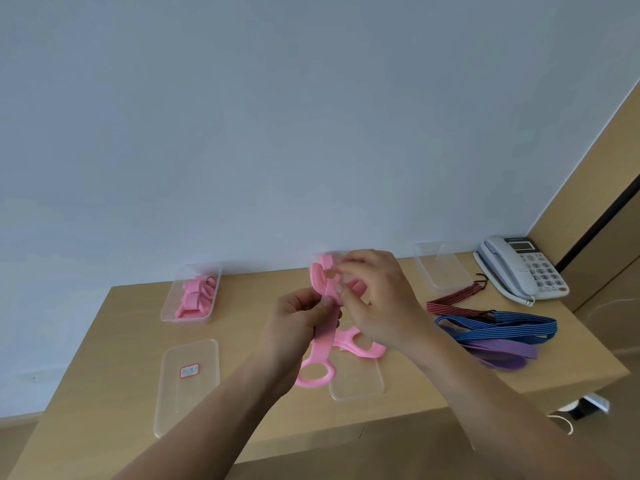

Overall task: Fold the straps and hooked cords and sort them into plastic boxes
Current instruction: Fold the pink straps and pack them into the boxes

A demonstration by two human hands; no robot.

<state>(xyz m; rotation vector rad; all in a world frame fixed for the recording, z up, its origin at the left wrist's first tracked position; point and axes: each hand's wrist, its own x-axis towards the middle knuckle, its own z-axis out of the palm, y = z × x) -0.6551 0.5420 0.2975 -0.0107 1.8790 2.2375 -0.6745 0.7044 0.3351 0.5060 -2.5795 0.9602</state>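
Head view: a red-bordered label (189, 371) is seen on a clear lid (173, 410) far left of the telephone (519, 268); its writing is too blurred to be read. A pink strap (325, 336) is held up left of the telephone: its middle is gripped by the left hand (298, 317), and its folded upper end is pinched by the right hand (377, 299). Striped hooked cords (495, 329) are laid just beside the telephone.
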